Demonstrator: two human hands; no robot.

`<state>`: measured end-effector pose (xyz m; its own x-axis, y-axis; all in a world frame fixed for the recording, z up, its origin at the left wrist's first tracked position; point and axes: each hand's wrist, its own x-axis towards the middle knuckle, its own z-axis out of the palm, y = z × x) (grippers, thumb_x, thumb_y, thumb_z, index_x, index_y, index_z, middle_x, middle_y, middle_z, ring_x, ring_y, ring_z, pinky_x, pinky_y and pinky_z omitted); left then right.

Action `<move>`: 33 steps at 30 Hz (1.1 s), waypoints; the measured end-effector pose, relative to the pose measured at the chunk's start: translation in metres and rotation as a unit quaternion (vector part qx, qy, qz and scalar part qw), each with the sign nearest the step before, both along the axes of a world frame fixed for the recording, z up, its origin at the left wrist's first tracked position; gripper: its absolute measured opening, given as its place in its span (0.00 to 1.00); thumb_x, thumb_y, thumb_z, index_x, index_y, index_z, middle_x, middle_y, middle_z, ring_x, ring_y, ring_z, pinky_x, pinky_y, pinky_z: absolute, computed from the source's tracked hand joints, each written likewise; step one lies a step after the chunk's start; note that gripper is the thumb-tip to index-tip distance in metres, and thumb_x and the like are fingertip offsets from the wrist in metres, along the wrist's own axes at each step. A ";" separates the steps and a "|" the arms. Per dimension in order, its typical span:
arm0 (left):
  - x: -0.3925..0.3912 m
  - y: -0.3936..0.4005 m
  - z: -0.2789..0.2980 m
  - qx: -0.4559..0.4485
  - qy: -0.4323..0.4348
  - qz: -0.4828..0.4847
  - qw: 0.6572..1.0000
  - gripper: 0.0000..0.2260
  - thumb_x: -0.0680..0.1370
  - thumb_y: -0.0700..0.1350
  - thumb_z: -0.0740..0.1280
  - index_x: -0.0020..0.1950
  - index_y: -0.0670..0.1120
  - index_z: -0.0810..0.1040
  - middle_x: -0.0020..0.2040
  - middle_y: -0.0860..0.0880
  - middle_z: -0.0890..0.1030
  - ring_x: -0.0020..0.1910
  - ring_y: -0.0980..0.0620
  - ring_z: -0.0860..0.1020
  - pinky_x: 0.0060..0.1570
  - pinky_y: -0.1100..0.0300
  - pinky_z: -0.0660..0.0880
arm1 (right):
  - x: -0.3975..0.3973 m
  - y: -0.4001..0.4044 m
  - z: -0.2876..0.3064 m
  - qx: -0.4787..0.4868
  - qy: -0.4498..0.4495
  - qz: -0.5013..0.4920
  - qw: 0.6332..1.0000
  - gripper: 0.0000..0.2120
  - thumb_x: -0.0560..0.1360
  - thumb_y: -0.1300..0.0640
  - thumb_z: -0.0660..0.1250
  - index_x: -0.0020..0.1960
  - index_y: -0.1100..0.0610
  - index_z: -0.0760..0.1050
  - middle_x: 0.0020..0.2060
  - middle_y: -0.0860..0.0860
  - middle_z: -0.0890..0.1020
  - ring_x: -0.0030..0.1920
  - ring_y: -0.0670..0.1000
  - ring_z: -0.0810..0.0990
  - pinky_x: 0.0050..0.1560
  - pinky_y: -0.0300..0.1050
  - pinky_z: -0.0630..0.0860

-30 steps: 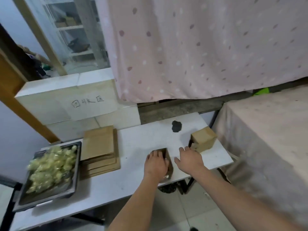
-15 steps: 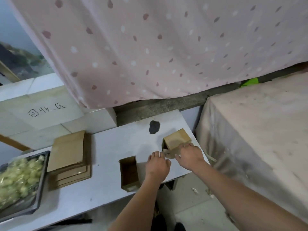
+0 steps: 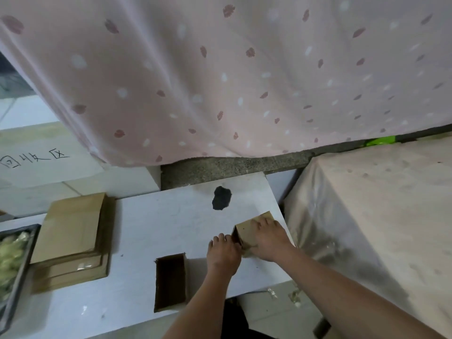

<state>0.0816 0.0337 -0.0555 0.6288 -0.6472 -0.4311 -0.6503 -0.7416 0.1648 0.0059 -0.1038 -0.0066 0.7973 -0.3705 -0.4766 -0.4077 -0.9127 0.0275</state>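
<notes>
A small brown cardboard box (image 3: 245,230) sits near the right edge of the white table (image 3: 171,216). My right hand (image 3: 270,241) lies on top of this box, fingers spread over its upper face and wrapped round its near side. My left hand (image 3: 223,253) rests on the table just left of the box, its fingertips touching the box's left face. A second small cardboard box (image 3: 170,281), open at the top and with nothing visible inside, stands on the table to the left of my left forearm.
A stack of flattened cardboard boxes (image 3: 71,238) lies at the table's left. A metal tray (image 3: 22,272) of pale green items sits at the far left edge. A black patch (image 3: 221,198) marks the tabletop. A spotted pink curtain (image 3: 220,81) hangs behind; a covered surface (image 3: 379,216) stands right.
Both hands have left the open box and moved right to the closed box. My right hand has come down on top of it. The view has swung right and downward.
</notes>
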 end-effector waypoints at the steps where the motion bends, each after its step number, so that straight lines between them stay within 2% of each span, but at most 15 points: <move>1: 0.001 -0.002 -0.004 -0.002 0.011 0.011 1.000 0.19 0.85 0.51 0.49 0.67 0.41 0.71 0.64 0.42 0.74 0.63 0.43 0.71 0.65 0.51 0.68 | 0.005 -0.003 -0.003 0.007 0.007 0.004 1.000 0.40 0.76 0.39 0.64 0.78 0.60 0.54 0.76 0.61 0.59 0.75 0.61 0.60 0.73 0.54 0.59; 3: 0.004 -0.006 -0.010 0.002 0.039 0.031 0.999 0.19 0.85 0.50 0.49 0.66 0.41 0.71 0.63 0.42 0.74 0.63 0.42 0.72 0.63 0.50 0.68 | 0.013 -0.007 -0.008 0.014 0.016 0.010 1.000 0.47 0.74 0.32 0.62 0.79 0.60 0.49 0.78 0.60 0.54 0.77 0.61 0.56 0.77 0.54 0.53; 5: 0.006 -0.011 -0.015 0.008 0.070 0.053 0.996 0.18 0.86 0.48 0.49 0.66 0.40 0.71 0.63 0.41 0.74 0.63 0.40 0.71 0.62 0.49 0.69 | 0.018 -0.012 -0.014 0.005 0.034 0.033 0.999 0.49 0.74 0.31 0.62 0.80 0.59 0.46 0.79 0.60 0.52 0.78 0.61 0.52 0.78 0.56 0.48; 8: 0.009 -0.020 -0.023 0.013 0.116 0.074 0.990 0.15 0.85 0.42 0.50 0.66 0.38 0.70 0.63 0.38 0.73 0.62 0.38 0.72 0.61 0.47 0.70 | 0.024 -0.019 -0.022 -0.049 0.058 0.094 0.993 0.47 0.74 0.45 0.68 0.80 0.59 0.43 0.78 0.60 0.52 0.79 0.61 0.50 0.78 0.59 0.43; 10: 0.011 -0.026 -0.025 0.020 0.153 0.091 0.984 0.15 0.85 0.40 0.49 0.67 0.38 0.69 0.64 0.36 0.74 0.62 0.38 0.73 0.61 0.47 0.71 | 0.025 -0.024 -0.022 -0.073 0.062 0.114 0.989 0.44 0.74 0.53 0.69 0.80 0.59 0.47 0.76 0.60 0.58 0.77 0.61 0.55 0.78 0.59 0.45; 12: 0.011 -0.031 -0.024 0.013 0.199 0.144 0.969 0.17 0.86 0.42 0.48 0.69 0.38 0.68 0.67 0.36 0.73 0.64 0.37 0.74 0.63 0.48 0.70 | 0.026 -0.025 -0.022 -0.066 0.051 0.113 0.990 0.38 0.74 0.56 0.68 0.77 0.60 0.53 0.72 0.58 0.64 0.74 0.60 0.61 0.77 0.57 0.49; 14: 0.014 -0.037 -0.022 -0.016 0.279 0.278 0.919 0.20 0.86 0.47 0.47 0.72 0.39 0.68 0.69 0.37 0.72 0.67 0.37 0.72 0.66 0.49 0.70 | 0.027 -0.027 -0.023 -0.044 0.028 0.094 0.994 0.30 0.74 0.58 0.66 0.74 0.61 0.60 0.69 0.58 0.68 0.70 0.58 0.65 0.75 0.54 0.55; 17: 0.017 -0.047 -0.016 -0.100 0.372 0.453 0.804 0.22 0.85 0.54 0.49 0.73 0.42 0.64 0.69 0.38 0.73 0.62 0.38 0.76 0.61 0.48 0.74 | 0.028 -0.036 -0.023 -0.025 -0.016 0.064 0.998 0.27 0.73 0.58 0.66 0.70 0.61 0.63 0.65 0.57 0.70 0.65 0.58 0.69 0.66 0.52 0.64; 19: 0.019 -0.053 -0.007 -0.156 0.413 0.508 0.740 0.23 0.84 0.58 0.51 0.72 0.43 0.62 0.65 0.39 0.74 0.55 0.39 0.78 0.51 0.50 0.77 | 0.024 -0.044 -0.021 -0.012 -0.048 0.045 0.998 0.29 0.73 0.55 0.68 0.70 0.60 0.62 0.64 0.56 0.70 0.63 0.57 0.70 0.63 0.51 0.67; 21: 0.020 -0.057 0.001 -0.210 0.447 0.540 0.682 0.24 0.83 0.61 0.52 0.70 0.45 0.64 0.62 0.40 0.75 0.53 0.39 0.79 0.47 0.49 0.79 | 0.017 -0.048 -0.021 0.013 -0.092 0.019 0.995 0.33 0.71 0.49 0.71 0.70 0.59 0.62 0.63 0.55 0.70 0.62 0.56 0.71 0.62 0.49 0.70; 24: 0.019 -0.067 0.011 -0.262 0.488 0.539 0.635 0.24 0.82 0.64 0.53 0.68 0.48 0.69 0.63 0.41 0.77 0.54 0.37 0.80 0.47 0.47 0.82 | 0.007 -0.051 -0.026 0.062 -0.173 -0.019 0.983 0.40 0.67 0.45 0.75 0.71 0.59 0.60 0.63 0.54 0.69 0.61 0.55 0.72 0.60 0.47 0.72; 28: 0.004 -0.079 0.013 -0.295 0.470 0.530 0.641 0.17 0.85 0.55 0.53 0.66 0.47 0.70 0.61 0.42 0.77 0.53 0.40 0.80 0.45 0.48 0.82 | -0.013 -0.053 -0.044 0.137 -0.190 -0.084 0.968 0.45 0.67 0.46 0.78 0.72 0.57 0.55 0.66 0.57 0.66 0.63 0.58 0.72 0.57 0.50 0.75; 30: -0.006 -0.082 0.007 -0.298 0.446 0.517 0.667 0.13 0.85 0.49 0.52 0.65 0.46 0.70 0.59 0.44 0.77 0.54 0.43 0.78 0.49 0.47 0.80 | -0.025 -0.052 -0.051 0.207 -0.181 -0.126 0.953 0.49 0.67 0.42 0.77 0.75 0.54 0.49 0.67 0.55 0.65 0.62 0.57 0.73 0.56 0.49 0.76; 31: -0.010 -0.084 0.004 -0.291 0.429 0.504 0.691 0.13 0.84 0.47 0.52 0.65 0.45 0.69 0.59 0.44 0.76 0.55 0.44 0.77 0.50 0.48 0.79 | -0.030 -0.052 -0.052 0.267 -0.176 -0.169 0.932 0.51 0.67 0.40 0.76 0.76 0.51 0.47 0.67 0.53 0.65 0.62 0.56 0.74 0.56 0.47 0.76; 33: -0.018 -0.086 0.000 -0.284 0.396 0.468 0.737 0.14 0.84 0.45 0.53 0.67 0.44 0.69 0.59 0.45 0.78 0.54 0.47 0.77 0.50 0.51 0.77 | -0.036 -0.054 -0.054 0.389 -0.173 -0.278 0.861 0.49 0.68 0.35 0.73 0.77 0.48 0.49 0.68 0.50 0.69 0.62 0.52 0.75 0.60 0.46 0.76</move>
<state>0.0638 -0.0522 -0.0557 0.6109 -0.3078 -0.7294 0.5698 -0.4688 0.6750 -0.0298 -0.1582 -0.0611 0.7447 -0.4163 -0.5217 -0.6476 -0.2616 -0.7157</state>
